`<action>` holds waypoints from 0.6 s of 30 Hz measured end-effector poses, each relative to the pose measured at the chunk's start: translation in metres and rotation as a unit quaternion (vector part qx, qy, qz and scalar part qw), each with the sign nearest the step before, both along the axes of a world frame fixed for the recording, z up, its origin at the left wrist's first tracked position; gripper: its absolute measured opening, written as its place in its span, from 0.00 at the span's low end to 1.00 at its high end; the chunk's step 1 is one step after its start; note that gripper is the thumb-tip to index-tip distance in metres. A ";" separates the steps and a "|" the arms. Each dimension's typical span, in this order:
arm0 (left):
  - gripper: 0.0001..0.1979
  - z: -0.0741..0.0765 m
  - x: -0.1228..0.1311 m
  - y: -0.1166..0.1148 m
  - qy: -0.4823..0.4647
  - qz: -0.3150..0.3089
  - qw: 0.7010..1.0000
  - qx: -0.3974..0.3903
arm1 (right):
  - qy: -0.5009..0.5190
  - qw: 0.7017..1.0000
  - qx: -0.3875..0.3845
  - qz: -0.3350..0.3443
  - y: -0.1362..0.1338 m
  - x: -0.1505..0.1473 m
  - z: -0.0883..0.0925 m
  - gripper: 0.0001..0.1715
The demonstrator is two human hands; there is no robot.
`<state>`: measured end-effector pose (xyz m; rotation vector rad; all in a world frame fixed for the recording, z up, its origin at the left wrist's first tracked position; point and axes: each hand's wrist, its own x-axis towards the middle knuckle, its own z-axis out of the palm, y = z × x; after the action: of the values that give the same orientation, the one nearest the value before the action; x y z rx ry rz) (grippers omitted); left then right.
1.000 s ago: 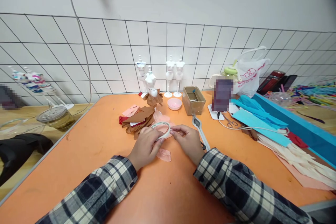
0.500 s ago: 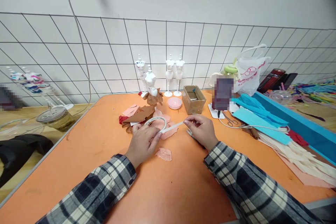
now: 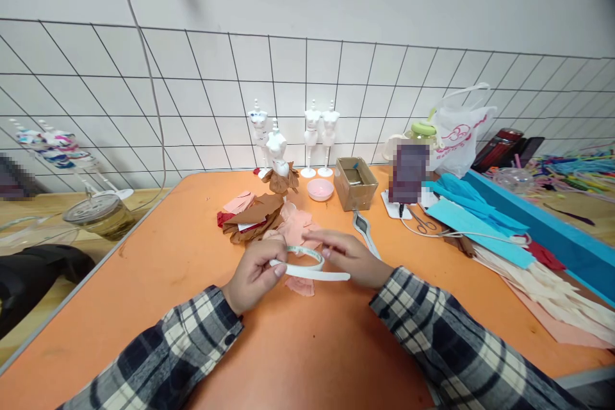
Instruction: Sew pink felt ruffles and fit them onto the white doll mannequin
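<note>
Between the thumb and fingers of my left hand [image 3: 257,272] is a narrow roll of white double-sided tape [image 3: 307,274]. A loose length of tape sticks out to the right, its end free in front of my right hand [image 3: 358,257]. That hand is open, with its fingers stretched toward the far right side of the roll; whether they touch it I cannot tell. Crumpled pink crepe paper [image 3: 294,223] lies behind the roll, and a small pink scrap [image 3: 300,286] lies beneath it. Just beyond my right hand rests a slim grey tool [image 3: 362,225], partly hidden by the hand.
White mini dress forms [image 3: 312,134] stand along the wall, one with brown paper round its base. Nearby are brown paper [image 3: 257,214], a pink bowl [image 3: 319,189], a cardboard box [image 3: 356,184], a propped phone [image 3: 408,173], scissors [image 3: 425,223] and blue paper [image 3: 480,224].
The tape roll has come nearer to me and turned flatter. My right hand has let go of the tape's end and opened beside the roll, uncovering more of the grey tool.
</note>
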<state>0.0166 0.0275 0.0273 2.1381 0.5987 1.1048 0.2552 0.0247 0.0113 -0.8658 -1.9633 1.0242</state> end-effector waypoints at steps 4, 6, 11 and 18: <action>0.22 -0.008 -0.002 0.004 -0.077 -0.018 0.986 -0.144 | 0.078 0.985 -0.127 0.088 -0.011 -0.008 0.001 0.34; 0.22 -0.010 -0.002 0.007 -0.041 -0.020 0.984 -0.170 | 0.088 0.981 -0.151 0.087 -0.015 -0.010 0.004 0.40; 0.23 -0.011 0.001 0.008 0.043 -0.022 0.980 -0.194 | 0.077 0.965 -0.206 0.141 -0.021 -0.018 0.010 0.31; 0.21 -0.011 0.005 0.004 -0.122 -0.043 0.936 -0.328 | 0.110 0.946 -0.252 0.169 -0.021 -0.019 0.008 0.21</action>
<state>0.0218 0.0316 0.0164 1.4166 0.6375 0.9311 0.2357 0.0037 0.0188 -0.6427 -1.7141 1.7971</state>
